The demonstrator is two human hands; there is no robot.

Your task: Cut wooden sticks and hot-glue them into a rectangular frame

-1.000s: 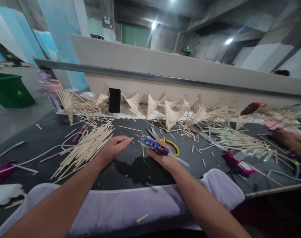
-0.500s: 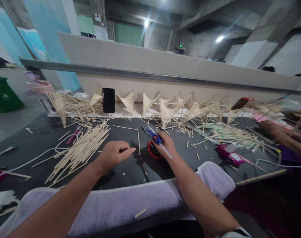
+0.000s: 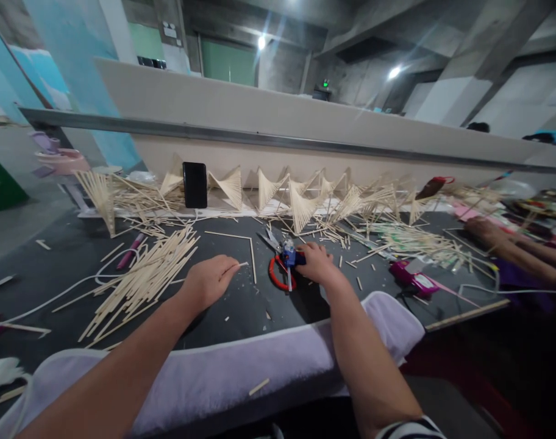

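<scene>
My left hand [image 3: 213, 279] is closed in a pinch, with a small whitish bit [image 3: 244, 264] at its fingertips. My right hand [image 3: 315, 262] grips the dark handle of a blue glue gun [image 3: 288, 251]; a clear glue stick [image 3: 289, 279] projects from its back end. Under and beside the glue gun lie scissors with red handles [image 3: 275, 273], their blades pointing away from me. Between my hands, two thin wooden sticks [image 3: 253, 261] form an L on the dark tabletop [image 3: 232, 338].
A pile of loose sticks [image 3: 143, 283] lies on the left. Twisted stick models [image 3: 300, 210] stand along the back beside a black phone [image 3: 194, 185]. A magenta device [image 3: 413, 280] is at the right, near another person's hands [image 3: 481, 230]. A lilac cloth [image 3: 260, 366] covers the front edge.
My right hand has turned the glue gun and lowered it over the scissors. My left fingers have closed into a pinch, with a whitish bit now showing. The view has shifted slightly.
</scene>
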